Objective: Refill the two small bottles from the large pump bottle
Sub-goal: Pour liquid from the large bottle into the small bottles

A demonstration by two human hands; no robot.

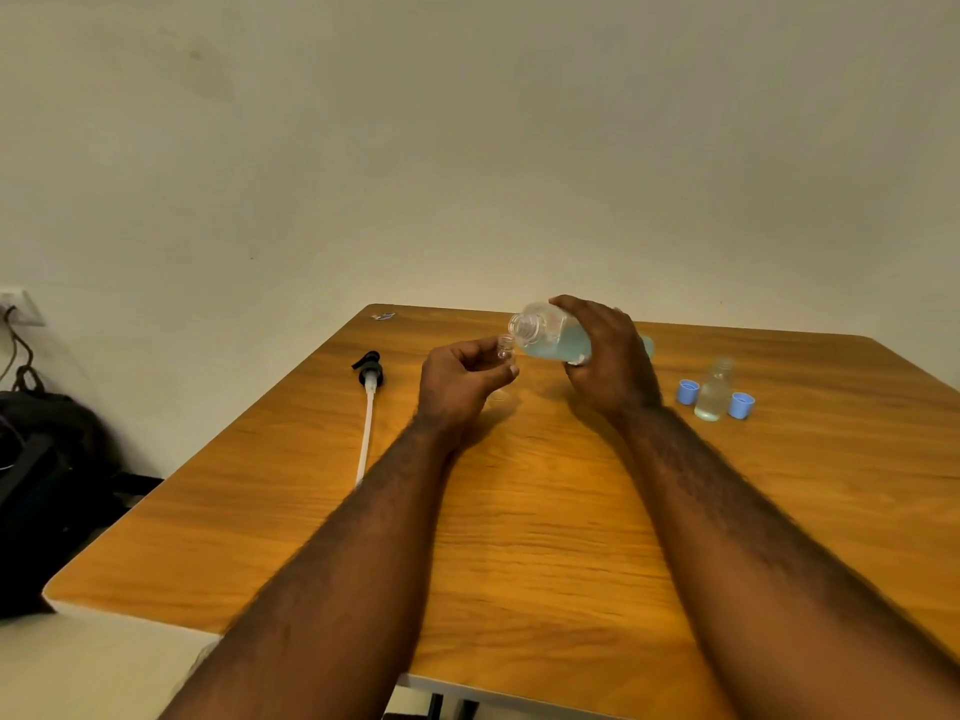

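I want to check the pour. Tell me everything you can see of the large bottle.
The large bottle is clear, plastic by its look, with an open threaded neck, no pump on it. It is partly full of pale blue-green liquid. It is tipped almost onto its side above the table, neck toward the small bottle held in the left hand. The right hand grips its body from above. Whether liquid is flowing cannot be told.

Body parts in view: two arms, seen from elbow region to fingertips. The left forearm (363, 537) and right forearm (753, 511) are bare along their whole visible length, with hair on the upper surfaces up to the wrists. The left hand (460, 379) and right hand (608, 356) are bare.
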